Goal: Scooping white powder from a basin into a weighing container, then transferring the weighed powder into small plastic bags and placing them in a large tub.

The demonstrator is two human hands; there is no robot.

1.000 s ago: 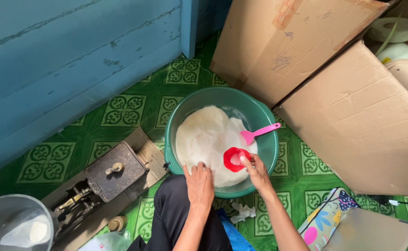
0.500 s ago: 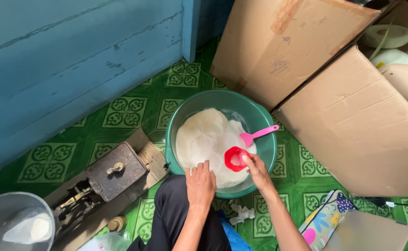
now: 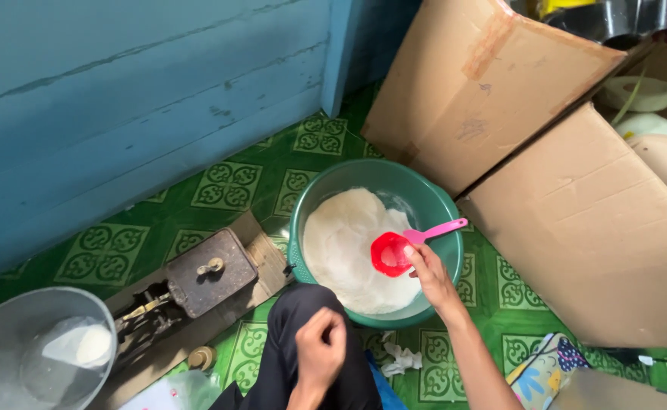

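Note:
A green plastic basin [image 3: 432, 199] sits on the green patterned floor, filled with white powder [image 3: 345, 247]. My right hand [image 3: 430, 275] grips a red scoop with a pink handle [image 3: 391, 253] over the powder at the basin's right side. My left hand [image 3: 320, 351] hovers near my dark-trousered knee, fingers curled closed, holding nothing that I can see.
An old metal balance scale [image 3: 206, 271] on a wooden base lies left of the basin. A clear bowl [image 3: 22, 334] holding a bag of white powder sits at bottom left. Large cardboard boxes [image 3: 576, 190] stand right. A blue wooden wall [image 3: 121, 99] runs behind.
My left hand has pulled back from the basin's near rim toward my knee and curled closed. The right hand keeps the scoop in the powder. The view shifted slightly.

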